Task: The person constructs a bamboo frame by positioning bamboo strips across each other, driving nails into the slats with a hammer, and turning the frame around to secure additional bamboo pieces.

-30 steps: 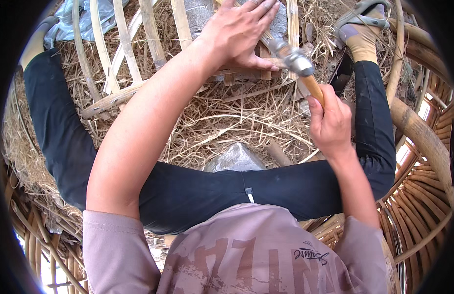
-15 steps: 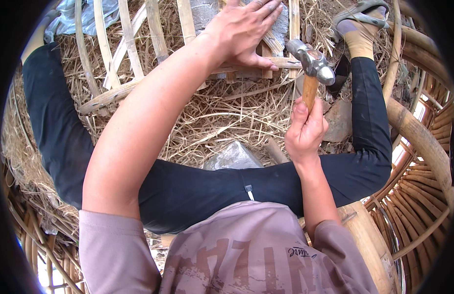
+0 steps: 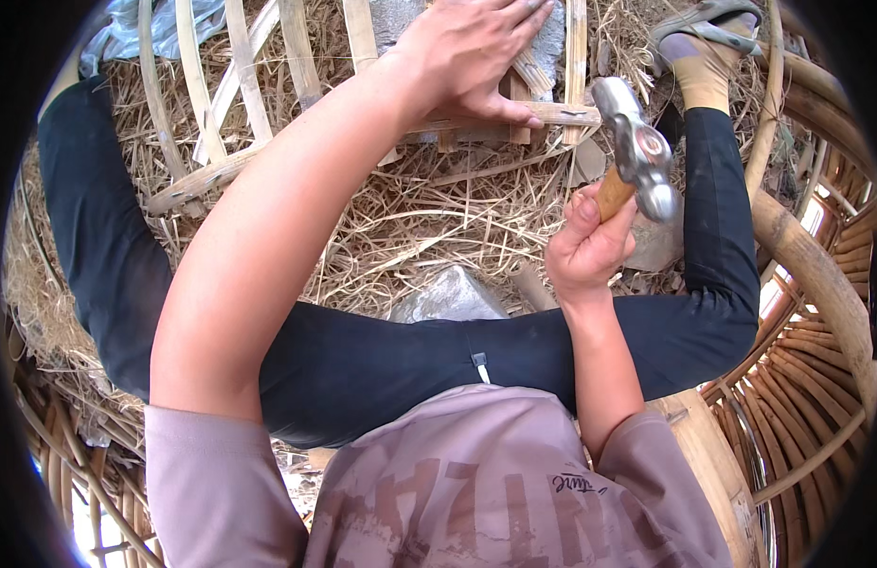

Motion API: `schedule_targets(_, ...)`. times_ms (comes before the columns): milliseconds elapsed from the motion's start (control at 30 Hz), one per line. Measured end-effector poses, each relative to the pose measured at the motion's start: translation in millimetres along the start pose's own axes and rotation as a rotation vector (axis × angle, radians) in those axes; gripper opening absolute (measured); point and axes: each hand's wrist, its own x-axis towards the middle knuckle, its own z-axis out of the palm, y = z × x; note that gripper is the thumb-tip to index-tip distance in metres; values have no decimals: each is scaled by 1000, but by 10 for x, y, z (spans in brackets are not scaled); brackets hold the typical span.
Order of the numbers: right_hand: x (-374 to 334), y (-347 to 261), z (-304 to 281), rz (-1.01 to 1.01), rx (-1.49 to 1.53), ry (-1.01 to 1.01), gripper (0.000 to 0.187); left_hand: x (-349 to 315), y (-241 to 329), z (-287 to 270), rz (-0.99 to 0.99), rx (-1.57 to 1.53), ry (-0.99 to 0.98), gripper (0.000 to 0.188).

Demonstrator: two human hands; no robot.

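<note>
My right hand (image 3: 590, 241) is wrapped round the wooden handle of a hammer (image 3: 637, 151); its metal head is raised close to the right end of a bamboo crosspiece (image 3: 562, 114). My left hand (image 3: 476, 57) lies with fingers stretched over the bamboo pieces, thumb resting along the crosspiece. Pale upright bamboo slats (image 3: 299, 57) stand in a row to the left of it, joined toward a curved lower bar (image 3: 211, 180). Behind the left hand is a grey stone block (image 3: 549, 47), partly hidden by the hand.
Loose bamboo shavings (image 3: 438, 218) cover the ground between my legs. A grey stone (image 3: 453, 296) sits just ahead of my lap. Curved bamboo furniture frames (image 3: 808, 246) stand at the right. Blue plastic sheeting (image 3: 126, 33) lies at the far left. I sit on a wooden seat (image 3: 704, 454).
The hammer has tilted to the right, its head now lower and nearer my right leg. My left hand stays spread on the bamboo.
</note>
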Motion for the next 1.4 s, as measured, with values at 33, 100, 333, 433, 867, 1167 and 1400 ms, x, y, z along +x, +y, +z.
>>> schedule_targets(33, 18, -2, 6, -22, 2, 17, 31, 20, -17, 5, 6, 36, 23, 115)
schedule_targets(100, 53, 27, 25, -97, -64, 8, 32, 8, -28, 15, 7, 28, 2, 115)
schedule_targets(333, 59, 48, 99, 66, -76, -97, 22, -10, -5, 17, -16, -26, 22, 116)
schedule_targets(433, 43, 31, 116, 107, -84, -127, 16, -24, -16, 23, 0, 26, 5, 115)
schedule_targets(867, 152, -34, 91, 152, -204, -252, 18, -15, -24, 9, 15, 18, -4, 116)
schedule_targets(1167, -24, 68, 48, -52, 9, 35, 25, -1, -23, 11, 27, 54, -12, 118)
schedule_targets(1400, 158, 22, -136, 51, -140, -202, 14, -39, -33, 40, 8, -26, 27, 116)
